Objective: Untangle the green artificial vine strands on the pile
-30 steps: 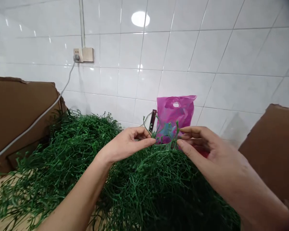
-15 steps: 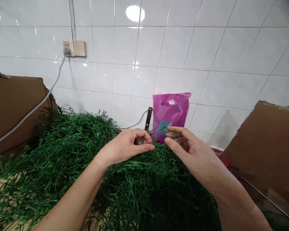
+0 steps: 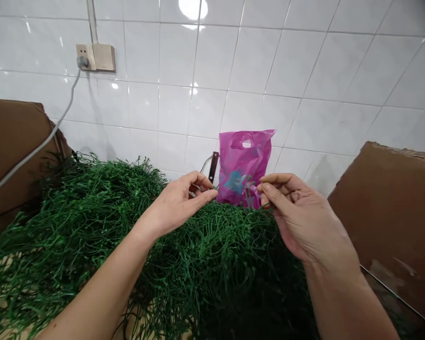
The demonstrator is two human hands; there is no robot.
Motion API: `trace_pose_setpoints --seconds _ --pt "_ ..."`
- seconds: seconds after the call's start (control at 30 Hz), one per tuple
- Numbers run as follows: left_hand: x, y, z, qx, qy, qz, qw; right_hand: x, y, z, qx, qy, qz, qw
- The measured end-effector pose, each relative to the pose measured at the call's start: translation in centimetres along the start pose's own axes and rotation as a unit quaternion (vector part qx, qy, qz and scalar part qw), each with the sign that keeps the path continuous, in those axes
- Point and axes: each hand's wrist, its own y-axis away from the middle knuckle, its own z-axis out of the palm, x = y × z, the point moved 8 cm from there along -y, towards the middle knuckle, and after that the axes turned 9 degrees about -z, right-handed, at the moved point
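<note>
My right hand point(image 3: 286, 193) pinches a thin green plant sprig point(image 3: 248, 185) between thumb and fingers, in front of a purple plastic bag point(image 3: 246, 156). Part of the sprig is hidden by the fingers. To the left, my left hand point(image 3: 191, 196) hovers over the pile of green sprigs point(image 3: 212, 255), half curled, with a small gap between thumb and index finger. Nothing shows in it. The pile, thin-stemmed and tangled, spreads under both forearms.
A cardboard box point(image 3: 14, 151) stands at the left and another cardboard box point(image 3: 389, 208) at the right. Behind the pile, a dark handle point(image 3: 214, 165) leans near the white tiled wall point(image 3: 177, 113). A grey cable point(image 3: 46, 141) runs from the wall socket point(image 3: 95, 57).
My hands have moved apart. The right hand has closed on the sprig and shifted right; the left hand's fingertips have come off it. The view has tilted down slightly.
</note>
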Motion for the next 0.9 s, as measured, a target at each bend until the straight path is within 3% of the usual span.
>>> trace_pose_setpoints --seconds 0.1,0.2,0.27,0.3,0.4,0.47,0.57,0.7,0.8,0.9 --pt "1.5 1.0 2.0 -0.113 -0.017 0.036 0.993 0.3 -0.2 -0.5 0.029 -0.013 -0.013 0.999" --pt "2.1 1.4 2.5 -0.1 -0.083 0.058 0.99 0.3 -0.3 -0.6 0.025 -0.003 -0.015 1.0" --pt "1.7 1.2 2.6 -0.077 -0.112 0.061 0.989 0.0 -0.3 -0.5 0.013 0.015 -0.017 1.0" --pt "1.3 1.1 3.2 -0.096 -0.12 0.057 0.987 -0.2 -0.3 -0.5 0.007 0.024 -0.02 0.999" --pt "-0.4 1.2 5.5 -0.213 -0.148 0.039 0.965 -1.2 -0.2 -0.5 0.007 0.035 -0.037 0.999" --pt "-1.2 1.1 6.1 -0.253 -0.172 0.035 0.951 -1.8 -0.4 -1.3 0.039 0.03 -0.058 0.997" --pt "-1.5 0.4 4.4 -0.212 -0.16 0.025 0.964 -1.9 -0.7 -3.7 0.117 0.015 -0.072 0.99" --pt "-0.7 -0.4 -0.2 -0.08 -0.052 0.018 0.995 -0.7 -1.4 -6.8 0.187 -0.003 -0.065 0.98" --pt "-0.2 -0.4 -2.8 0.023 0.001 0.025 0.999 0.3 -1.7 -7.6 0.194 -0.008 -0.047 0.98" --pt "0.3 -0.3 -3.1 0.059 0.034 0.039 0.997 1.1 -1.8 -6.8 0.159 0.009 -0.032 0.987"
